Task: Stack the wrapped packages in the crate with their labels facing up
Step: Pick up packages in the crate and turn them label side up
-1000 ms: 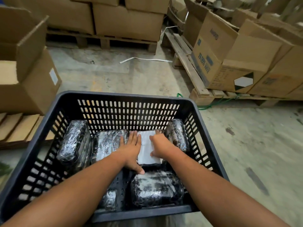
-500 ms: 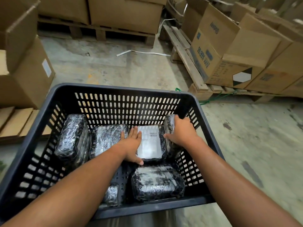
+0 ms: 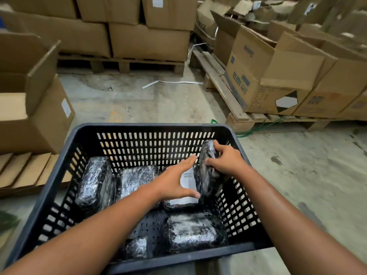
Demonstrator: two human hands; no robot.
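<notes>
With our right hand (image 3: 228,162) clamped around the wrapped package (image 3: 208,165) standing on edge by the crate's (image 3: 151,128) right wall and our left hand (image 3: 174,181) spread over the labelled package (image 3: 186,187), we should tip it flat, label upward.

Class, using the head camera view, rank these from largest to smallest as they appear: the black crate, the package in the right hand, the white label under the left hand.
1. Black crate
2. Package in the right hand
3. White label, partly covered
</notes>
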